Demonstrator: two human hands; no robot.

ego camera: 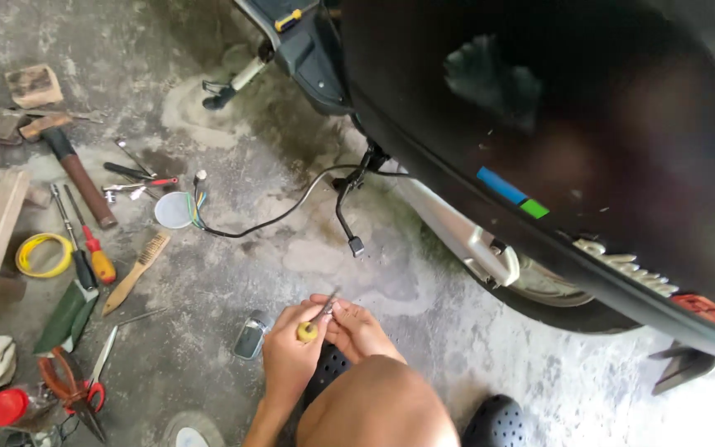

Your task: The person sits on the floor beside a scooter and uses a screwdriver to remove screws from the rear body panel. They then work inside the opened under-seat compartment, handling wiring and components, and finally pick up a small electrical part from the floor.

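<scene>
Left hand [291, 352] grips a yellow-handled screwdriver [314, 323]; right hand [357, 327] pinches its tip. A slip could jab those fingers, I judge.

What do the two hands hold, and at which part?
The left hand holds a small screwdriver by its yellow handle. The right hand pinches near its metal tip; anything else there is too small to tell.

Bare concrete floor [424, 273] lay open ahead of the clasped hands; a small mirror [249, 338] sat just left, the scooter's rear wheel [556, 302] blocked the right.
</scene>
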